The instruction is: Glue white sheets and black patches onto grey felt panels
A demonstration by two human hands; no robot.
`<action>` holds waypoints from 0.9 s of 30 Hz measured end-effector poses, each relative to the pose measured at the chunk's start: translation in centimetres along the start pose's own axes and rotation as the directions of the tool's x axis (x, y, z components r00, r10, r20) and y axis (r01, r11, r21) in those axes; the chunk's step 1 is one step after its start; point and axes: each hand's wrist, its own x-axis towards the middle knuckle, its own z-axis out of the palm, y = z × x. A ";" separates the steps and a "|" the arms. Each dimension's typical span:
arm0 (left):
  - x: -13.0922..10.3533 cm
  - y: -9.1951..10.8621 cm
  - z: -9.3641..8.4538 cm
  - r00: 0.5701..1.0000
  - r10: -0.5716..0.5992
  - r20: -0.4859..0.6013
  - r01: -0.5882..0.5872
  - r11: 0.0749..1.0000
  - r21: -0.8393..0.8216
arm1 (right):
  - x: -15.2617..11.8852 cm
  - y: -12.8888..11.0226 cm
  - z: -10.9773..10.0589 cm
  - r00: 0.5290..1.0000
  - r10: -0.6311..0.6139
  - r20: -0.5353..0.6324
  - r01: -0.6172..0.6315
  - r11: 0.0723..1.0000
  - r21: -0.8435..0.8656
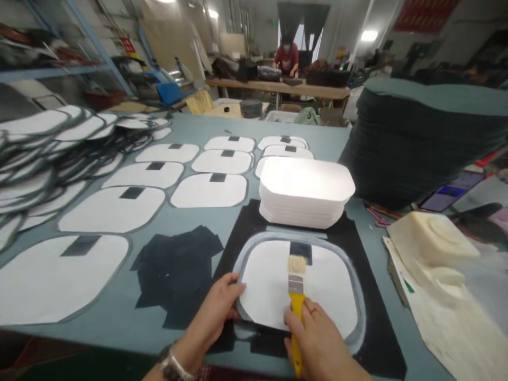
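While pinching the left edge of the panel (262,296) with the left hand (220,301), thumb on top and fingers tucked below, holds a brush (296,286) in the right hand (317,333), thumb and fingers wrapped round its handle. Points the bristles (297,263) away from the body, over the near-left part of the patch (298,248), probably for short, controlled strokes. Steadies the panel by its rim, likely against sliding on the mat (377,317), with most of the face left free. Just beyond, on the mat's far end, probably for easy reach: a stack of white boards (307,180). To the left: loose dark pieces (178,270), heaped, and other panels (208,190) laid out in rows, perhaps to spare their surfaces.

Hidden: some left fingertips under the edge, part of the patch behind the bristles, some of the near rim behind the right hand. Impossible to tell: bristle contact with the patch, or wetness. Cut off at the left: a pile of panels (24,129). Hard to make out: the inside of the container (432,238) and, at the far bench (238,84), the work of a person (286,58).
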 end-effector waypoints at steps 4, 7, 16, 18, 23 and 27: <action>0.6 0.1 -0.3 1.000 -0.016 0.013 0.016 1.000 0.015 | -5.7 5.7 0.7 0.989 0.048 -0.142 -0.077 0.975 -0.208; 0.6 0.4 -0.5 0.999 -0.021 0.026 0.019 0.998 0.066 | -9.2 10.5 -0.1 0.979 0.059 -0.197 -0.105 0.966 -0.236; 0.5 -0.2 -1.4 0.989 0.108 0.099 -0.121 0.983 0.136 | -6.9 13.0 -3.0 0.974 -0.157 -0.164 0.139 0.983 -0.120; -0.2 -0.2 -3.0 0.985 0.145 0.098 -0.152 0.986 0.073 | -5.2 12.0 -4.1 0.959 -0.234 -0.160 0.211 0.966 -0.149; -2.0 0.2 -10.3 0.990 0.096 -0.100 -0.104 0.992 -0.079 | 2.7 7.7 -6.6 0.947 -0.307 -0.094 0.299 0.950 -0.088; -1.5 2.1 -16.7 0.951 0.082 -0.298 -0.117 0.988 -0.103 | 11.8 4.4 -7.2 0.909 -0.414 -0.056 0.416 0.908 0.052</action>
